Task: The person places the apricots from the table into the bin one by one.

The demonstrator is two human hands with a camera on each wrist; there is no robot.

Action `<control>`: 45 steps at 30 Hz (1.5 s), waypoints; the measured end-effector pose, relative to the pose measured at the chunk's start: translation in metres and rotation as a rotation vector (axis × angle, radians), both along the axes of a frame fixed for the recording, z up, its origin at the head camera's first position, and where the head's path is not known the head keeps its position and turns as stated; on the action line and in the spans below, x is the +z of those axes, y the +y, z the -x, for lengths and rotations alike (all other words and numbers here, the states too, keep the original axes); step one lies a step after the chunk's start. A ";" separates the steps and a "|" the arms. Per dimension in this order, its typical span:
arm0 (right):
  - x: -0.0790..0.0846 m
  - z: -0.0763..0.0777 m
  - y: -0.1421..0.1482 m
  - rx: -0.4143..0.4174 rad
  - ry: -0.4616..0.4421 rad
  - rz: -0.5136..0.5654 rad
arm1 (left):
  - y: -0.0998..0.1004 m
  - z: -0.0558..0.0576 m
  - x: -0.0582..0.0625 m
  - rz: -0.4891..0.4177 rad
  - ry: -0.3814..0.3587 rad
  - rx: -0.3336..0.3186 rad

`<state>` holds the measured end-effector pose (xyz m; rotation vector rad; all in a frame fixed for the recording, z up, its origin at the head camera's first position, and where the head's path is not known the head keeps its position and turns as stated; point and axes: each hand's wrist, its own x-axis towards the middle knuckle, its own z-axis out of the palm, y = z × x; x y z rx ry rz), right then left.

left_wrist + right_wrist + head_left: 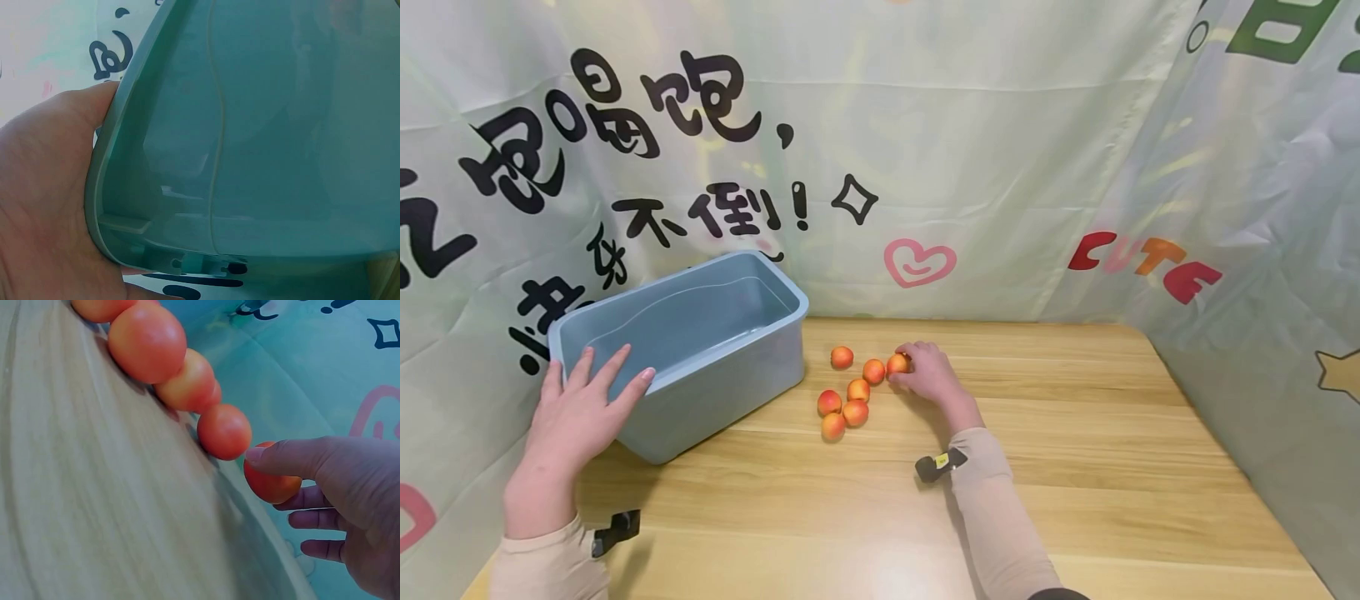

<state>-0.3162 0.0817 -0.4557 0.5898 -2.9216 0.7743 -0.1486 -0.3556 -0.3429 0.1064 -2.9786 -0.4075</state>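
In the head view my right hand (931,375) is at the far end of a loose group of small orange-red apricots (855,412). Its thumb and fingers pinch one apricot (273,478), which shows in the right wrist view beside a neighbouring apricot (224,432). My left hand (580,408) lies at the left end of a blue plastic bin (730,400), fingers spread and fairly straight over its rim. From the left wrist, the same hand (56,169) shows against the outside of the bin's rounded corner.
The bin stands upright on the wooden table (1075,467), left of the fruit. Behind it hangs a printed cloth (985,150) with black characters and a pink heart, and more cloth rises along the table's right edge.
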 end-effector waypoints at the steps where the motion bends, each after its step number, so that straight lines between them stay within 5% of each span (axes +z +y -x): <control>1: 0.001 0.000 0.000 0.001 0.003 0.004 | 0.000 0.000 0.000 0.000 0.000 0.001; 35: 0.053 -0.027 -0.043 0.106 0.333 0.057 | 0.001 0.002 -0.003 0.001 0.006 -0.009; 45: 0.064 -0.035 -0.063 0.127 0.369 0.049 | 0.000 0.001 -0.001 0.002 -0.002 -0.001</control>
